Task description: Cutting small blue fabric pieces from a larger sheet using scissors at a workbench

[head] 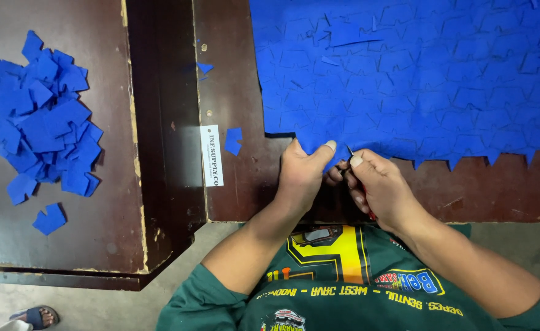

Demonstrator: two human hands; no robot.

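A large blue fabric sheet (417, 73), scored into many small squares, covers the far right of a dark brown wooden table (233, 184). My left hand (300, 175) pinches the sheet's near edge between thumb and fingers. My right hand (377, 187) is closed around small red-handled scissors (351, 153), whose metal tips touch the fabric edge just right of my left thumb. Most of the scissors are hidden inside my fist.
A heap of cut blue squares (40, 119) lies on the left table section, with a loose piece (49, 219) near it. Two more scraps (233, 140) and a white label (211, 155) sit mid-table. A sandalled foot (37, 317) shows on the floor, bottom left.
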